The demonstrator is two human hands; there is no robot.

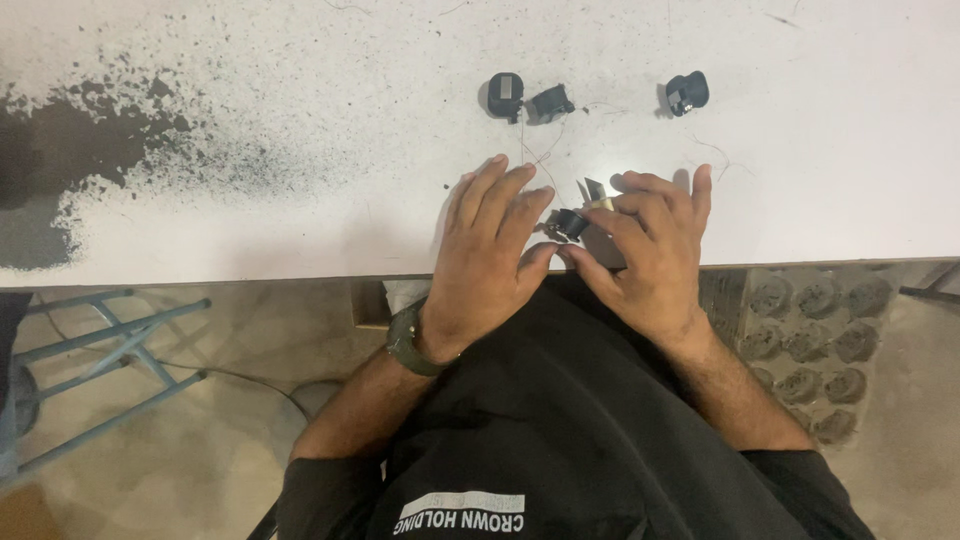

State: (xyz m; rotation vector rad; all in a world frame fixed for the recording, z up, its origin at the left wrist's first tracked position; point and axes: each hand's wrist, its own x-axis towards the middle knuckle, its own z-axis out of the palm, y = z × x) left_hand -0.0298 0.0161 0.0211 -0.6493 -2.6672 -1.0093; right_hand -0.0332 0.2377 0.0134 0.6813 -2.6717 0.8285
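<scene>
Black part [570,224] over speckled white table [300,215] edge.

- I count four small black plastic parts in all: three lying loose on the white counter [300,230] and one between the hands.
- Of the loose ones, two sit just beside each other, first black part [505,96] and second black part [550,102], and a third black part [687,92] lies apart to their right.
- The fourth black part [570,224] is pinched between my left hand [490,255] and right hand [650,260]; two hands, both bare.
- One wristwatch [408,340], on the left wrist.
- One thin red wire [540,165] that I can make out.
- One blue metal frame [110,340] beside the counter.
</scene>
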